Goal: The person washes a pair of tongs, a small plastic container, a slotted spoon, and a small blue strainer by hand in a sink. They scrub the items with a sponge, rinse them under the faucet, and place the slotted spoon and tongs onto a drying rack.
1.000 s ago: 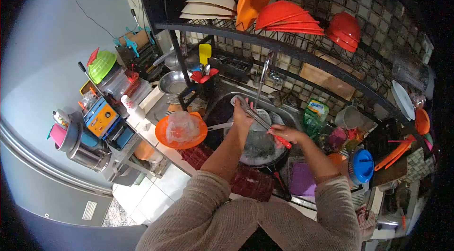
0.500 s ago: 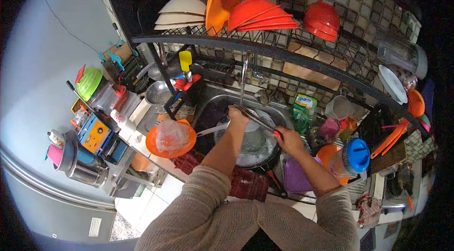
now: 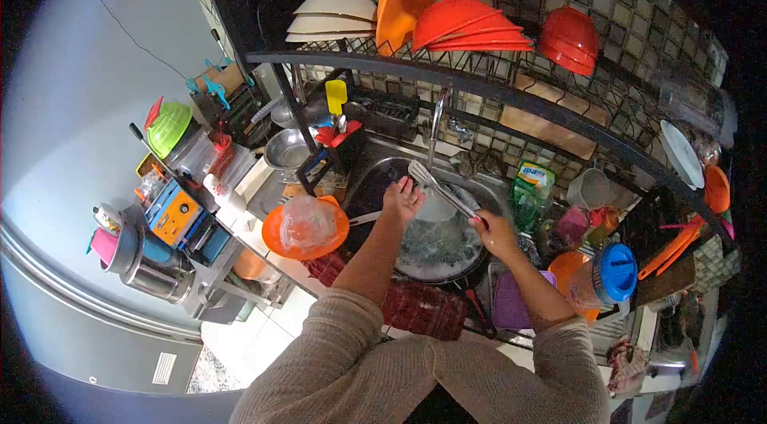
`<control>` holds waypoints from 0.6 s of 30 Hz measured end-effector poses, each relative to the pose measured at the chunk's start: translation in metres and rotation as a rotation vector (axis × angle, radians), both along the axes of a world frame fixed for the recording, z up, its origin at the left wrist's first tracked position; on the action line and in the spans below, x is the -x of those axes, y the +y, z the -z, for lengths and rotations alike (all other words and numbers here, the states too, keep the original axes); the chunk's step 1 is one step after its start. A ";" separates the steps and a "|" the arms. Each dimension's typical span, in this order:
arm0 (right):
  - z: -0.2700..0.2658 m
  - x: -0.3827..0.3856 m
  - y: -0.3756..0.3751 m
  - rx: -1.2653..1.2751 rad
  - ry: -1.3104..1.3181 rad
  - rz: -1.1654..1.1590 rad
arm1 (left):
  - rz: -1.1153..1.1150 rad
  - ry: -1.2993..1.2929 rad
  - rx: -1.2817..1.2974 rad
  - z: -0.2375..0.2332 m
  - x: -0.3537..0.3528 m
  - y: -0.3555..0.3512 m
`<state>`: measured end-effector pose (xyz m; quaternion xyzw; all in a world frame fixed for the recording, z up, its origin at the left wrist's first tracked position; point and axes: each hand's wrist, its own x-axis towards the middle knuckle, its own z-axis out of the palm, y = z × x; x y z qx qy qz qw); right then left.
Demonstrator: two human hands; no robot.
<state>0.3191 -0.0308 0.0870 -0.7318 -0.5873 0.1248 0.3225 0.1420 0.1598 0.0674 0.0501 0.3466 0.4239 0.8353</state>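
My right hand (image 3: 499, 235) grips a metal slotted turner (image 3: 447, 199) by its handle, which shows a bit of red. The turner's slotted head points up and left, in front of the tap (image 3: 438, 124). Just beside that head is my left hand (image 3: 403, 199), off the turner, palm partly up and fingers apart. Below both hands a dark pan (image 3: 479, 308) full of soapy water (image 3: 435, 248) sits in the steel sink (image 3: 383, 172). Something pale lies partly under the suds. A light handle sticks out to the left behind my left forearm.
A black rack (image 3: 383, 66) with bowls and plates spans above the sink. Left stands an orange plate (image 3: 276, 232) with clear plastic on it. To the right are a green detergent bottle (image 3: 527, 204), a purple container (image 3: 519, 296) and a blue-lidded jug (image 3: 615, 272).
My left hand has let go of the turner and opened beside its head. The turner has turned so its slotted face shows. The whole view has shifted slightly.
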 end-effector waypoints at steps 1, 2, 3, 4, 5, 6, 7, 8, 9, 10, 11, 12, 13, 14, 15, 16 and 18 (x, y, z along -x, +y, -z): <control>-0.004 -0.001 -0.005 0.011 -0.017 0.018 | 0.031 0.000 0.002 0.002 -0.001 -0.001; -0.006 -0.002 -0.008 0.021 -0.036 0.037 | 0.062 0.000 0.003 0.004 -0.002 0.000; -0.004 -0.006 -0.011 0.020 -0.041 0.039 | 0.064 -0.005 0.003 0.054 -0.007 0.024; 0.001 -0.011 -0.014 -0.028 -0.044 0.037 | 0.377 -0.562 -0.403 0.105 -0.019 0.044; 0.003 -0.015 -0.016 -0.077 -0.048 0.035 | 0.684 -1.120 -0.811 0.146 -0.028 0.076; -0.001 -0.016 -0.019 -0.080 -0.053 0.037 | 0.686 -1.126 -0.814 0.125 -0.030 0.062; -0.009 -0.016 -0.024 -0.081 -0.027 0.018 | 0.441 -0.650 -0.404 0.082 -0.029 0.033; -0.013 -0.017 -0.026 -0.081 0.000 -0.002 | 0.187 -0.170 -0.003 0.053 -0.030 0.015; -0.011 -0.019 -0.027 -0.081 -0.002 0.001 | 0.190 -0.172 -0.004 0.050 -0.034 0.013; -0.008 -0.022 -0.028 -0.082 -0.026 -0.005 | 0.194 -0.191 -0.035 0.045 -0.038 0.010; -0.005 -0.023 -0.029 -0.082 -0.048 -0.011 | 0.198 -0.210 -0.066 0.041 -0.040 0.006; -0.003 -0.024 -0.029 -0.080 -0.046 -0.010 | 0.198 -0.208 -0.063 0.037 -0.042 0.004; -0.004 -0.023 -0.029 -0.074 -0.053 -0.003 | 0.134 -0.187 -0.004 0.022 -0.042 -0.003; -0.006 -0.021 -0.028 -0.067 -0.059 0.003 | 0.068 -0.165 0.055 0.013 -0.041 -0.009; -0.008 -0.019 -0.027 -0.064 -0.055 0.000 | 0.065 -0.161 0.059 0.036 -0.040 0.001; -0.011 -0.018 -0.024 -0.049 -0.040 -0.007 | 0.225 -0.432 -0.181 0.080 -0.040 0.023; -0.011 -0.015 -0.019 -0.035 -0.020 -0.018 | 0.382 -0.693 -0.425 0.085 -0.035 0.025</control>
